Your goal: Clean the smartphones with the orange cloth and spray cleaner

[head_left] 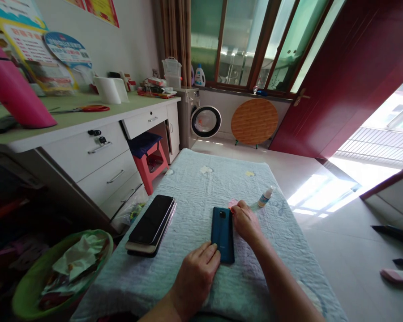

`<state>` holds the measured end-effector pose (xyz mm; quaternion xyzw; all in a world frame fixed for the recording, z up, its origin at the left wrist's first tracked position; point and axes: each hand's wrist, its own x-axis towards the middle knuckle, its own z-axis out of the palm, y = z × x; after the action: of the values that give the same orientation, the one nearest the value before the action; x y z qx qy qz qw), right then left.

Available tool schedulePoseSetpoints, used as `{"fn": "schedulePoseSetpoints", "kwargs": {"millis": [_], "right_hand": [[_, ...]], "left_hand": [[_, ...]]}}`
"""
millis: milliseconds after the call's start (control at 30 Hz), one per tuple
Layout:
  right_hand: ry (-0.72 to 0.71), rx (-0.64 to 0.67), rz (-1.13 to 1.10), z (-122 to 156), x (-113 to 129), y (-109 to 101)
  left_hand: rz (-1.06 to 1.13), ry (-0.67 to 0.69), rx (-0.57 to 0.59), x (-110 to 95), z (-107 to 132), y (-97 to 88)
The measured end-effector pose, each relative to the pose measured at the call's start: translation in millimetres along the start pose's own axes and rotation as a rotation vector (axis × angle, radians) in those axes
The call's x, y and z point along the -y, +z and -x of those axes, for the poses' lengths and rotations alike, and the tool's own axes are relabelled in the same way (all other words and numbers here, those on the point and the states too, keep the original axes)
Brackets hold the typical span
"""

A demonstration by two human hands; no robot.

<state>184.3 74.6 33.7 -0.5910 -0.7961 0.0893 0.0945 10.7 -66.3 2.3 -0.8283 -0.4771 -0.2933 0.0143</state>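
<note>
Phone [222,232] lies back up on the blue cloth [195,188], my left hand [196,270] rests loose on its near corner, and my right hand [245,222] curls by its side at a pink bit [233,203], grip I cannot tell.

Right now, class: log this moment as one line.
left hand: fingertips on phone | right hand: touching phone's far corner | phone: back up on cloth | nearby: phone stack, bottle

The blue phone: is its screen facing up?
No, the blue phone lies back side up, its camera lens showing, with the left hand and right hand at its edges.
</note>
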Motion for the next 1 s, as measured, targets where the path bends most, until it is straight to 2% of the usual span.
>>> {"fn": "schedulePoseSetpoints", "kwargs": {"millis": [100,233,700,867,1000], "right_hand": [[0.041,-0.033,-0.048,14,4,5],[0.040,-0.007,-0.142,33,6,7],[-0.030,0.072,-0.258,116,15,-6],[-0.114,0.109,-0.322,117,18,-22],[-0.174,0.072,-0.383,106,27,-20]], "left_hand": [[-0.007,0.015,-0.008,1,-1,-1.0],[0.001,0.018,-0.024,2,-3,-1.3],[-0.012,0.041,-0.045,5,-1,1.9],[-0.022,0.052,-0.070,6,-3,2.0],[-0.001,0.046,-0.102,4,-5,-0.3]]}}
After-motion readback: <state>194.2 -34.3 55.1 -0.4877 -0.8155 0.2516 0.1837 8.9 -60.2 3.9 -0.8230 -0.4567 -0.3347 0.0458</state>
